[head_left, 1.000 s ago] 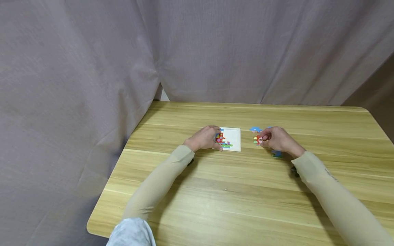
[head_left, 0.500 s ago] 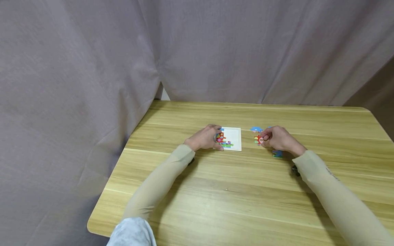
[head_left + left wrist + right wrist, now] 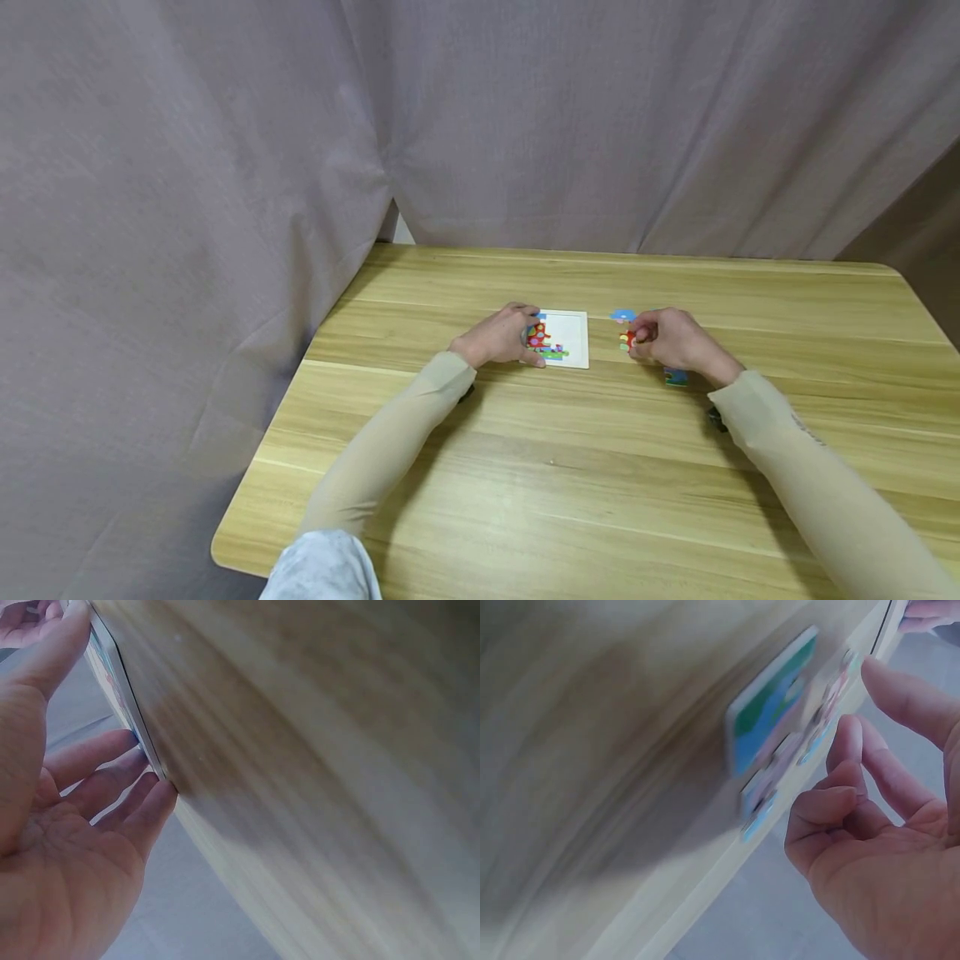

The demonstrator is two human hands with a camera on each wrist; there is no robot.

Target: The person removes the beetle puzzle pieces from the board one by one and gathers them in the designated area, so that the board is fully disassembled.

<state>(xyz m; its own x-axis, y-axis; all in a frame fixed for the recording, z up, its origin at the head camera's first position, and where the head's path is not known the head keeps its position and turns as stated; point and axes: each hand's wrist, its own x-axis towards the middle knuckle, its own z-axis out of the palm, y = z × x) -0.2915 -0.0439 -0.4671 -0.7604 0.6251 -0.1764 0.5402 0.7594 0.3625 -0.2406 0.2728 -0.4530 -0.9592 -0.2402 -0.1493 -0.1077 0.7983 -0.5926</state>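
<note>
A white puzzle tray (image 3: 576, 337) lies flat on the table, with red dotted and green-blue pieces filling its left and lower part. My left hand (image 3: 498, 336) grips the tray's left side, thumb at the near edge and fingers at the far edge. In the left wrist view the fingertips (image 3: 161, 787) touch the tray's rim. My right hand (image 3: 678, 342) hovers over the loose pieces, just beside a red puzzle piece (image 3: 624, 340) it partly hides. Thumb and index finger stand apart in the right wrist view, with nothing visible between them.
A blue puzzle piece (image 3: 622, 315) lies behind the red one. A blue-green puzzle piece (image 3: 676, 377) sits nearer, below the right wrist. The wooden table (image 3: 525, 467) ends at a grey curtain (image 3: 525, 125) behind.
The right hand has shifted slightly left and now covers more of the red piece. The left hand and the tray stay in place.
</note>
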